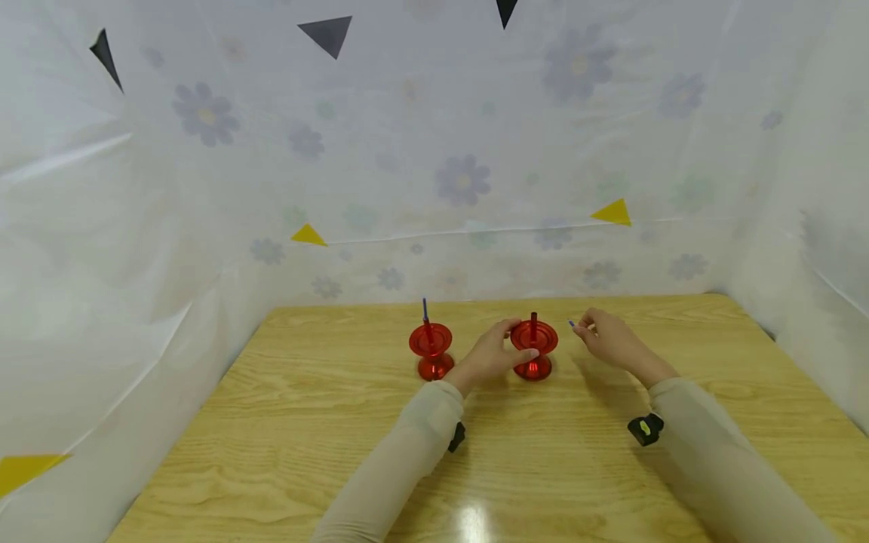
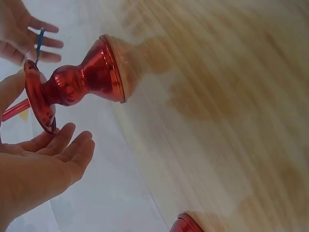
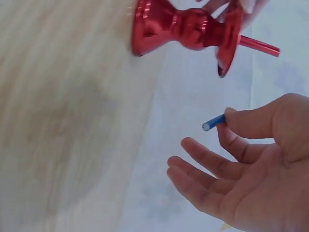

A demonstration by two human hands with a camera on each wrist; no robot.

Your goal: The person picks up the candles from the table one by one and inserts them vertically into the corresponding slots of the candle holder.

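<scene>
L hand [image 1: 490, 354] cups red stand [image 1: 534, 349], R hand [image 1: 609, 337] pinches blue stick [image 3: 213, 122]

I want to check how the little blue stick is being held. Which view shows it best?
The right wrist view: the blue stick fills more of the frame, pinched between thumb and forefinger of the right hand, its round end clear. The head view shows only a tiny blue speck; the left wrist view shows it distant, among the fingers.

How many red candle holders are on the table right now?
2. One red holder stands alone to the left with a blue candle; the other holder stands right of it, touched by the left hand.
</scene>
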